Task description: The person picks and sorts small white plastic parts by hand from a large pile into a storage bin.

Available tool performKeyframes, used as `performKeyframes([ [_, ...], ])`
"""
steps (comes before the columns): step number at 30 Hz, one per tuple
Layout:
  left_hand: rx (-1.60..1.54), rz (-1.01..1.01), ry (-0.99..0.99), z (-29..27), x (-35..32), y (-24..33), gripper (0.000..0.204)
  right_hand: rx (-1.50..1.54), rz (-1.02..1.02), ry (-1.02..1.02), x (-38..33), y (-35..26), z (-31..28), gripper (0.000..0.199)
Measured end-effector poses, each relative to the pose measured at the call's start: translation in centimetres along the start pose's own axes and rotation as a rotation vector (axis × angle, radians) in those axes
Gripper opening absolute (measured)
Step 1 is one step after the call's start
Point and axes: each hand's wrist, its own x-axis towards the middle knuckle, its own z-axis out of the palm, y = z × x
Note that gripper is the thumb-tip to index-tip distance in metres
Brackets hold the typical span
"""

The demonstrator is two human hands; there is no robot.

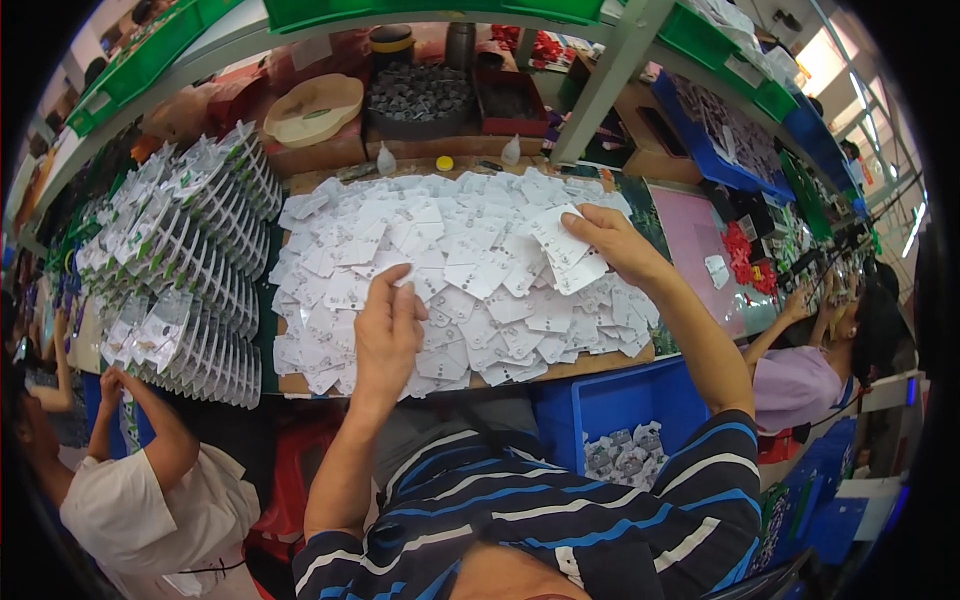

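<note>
A wide heap of white cards with small grey parts on them covers the work table in front of me. My right hand is closed on a few white cards at the heap's right side, its thumb on their upper edge. Over the heap's left-middle part is my left hand, back up. Its fingers are bent and a little apart, and I see nothing held in them. Whether its fingertips touch the cards beneath, I cannot tell.
Stacked racks of packed clear pieces rise at the left. Behind the heap stand a round tub of grey parts, a cream tray and small white bottles. A blue bin sits below the table edge. Co-workers sit on both sides.
</note>
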Motion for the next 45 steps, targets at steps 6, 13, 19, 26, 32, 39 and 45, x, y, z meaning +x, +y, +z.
performKeyframes([
  [6, -0.264, -0.219, -0.065, -0.8, -0.2, 0.5, 0.046, 0.165, 0.072, 0.113, -0.9, 0.0, -2.2, 0.038],
  [13, -0.522, -0.391, -0.345, 0.9, -3.8, 1.5, 0.024, -0.22, -0.029, -0.138, 3.7, -0.2, -2.1, 0.039],
  [19, -0.599, -0.592, -0.516, 2.2, -7.0, -0.8, 0.025, -0.553, -0.117, -0.259, 8.0, -0.1, -3.1, 0.049],
  [26, -0.597, -0.7, -0.554, 2.2, -8.8, -1.7, 0.021, -0.472, 0.036, -0.223, 7.0, -2.1, -5.5, 0.034],
  [32, -0.606, -0.719, -0.624, 3.1, -8.9, -2.3, 0.022, -0.267, -0.12, -0.089, 6.1, -0.4, -9.0, 0.022],
  [39, -0.621, -0.748, -0.676, 3.8, -9.3, -2.2, 0.025, -0.359, -0.2, -0.075, 8.4, 1.2, -6.5, 0.024],
  [45, -0.599, -0.762, -0.657, 3.3, -9.6, -1.9, 0.026, -0.769, -0.366, 0.132, 7.5, 0.9, -4.7, 0.026],
])
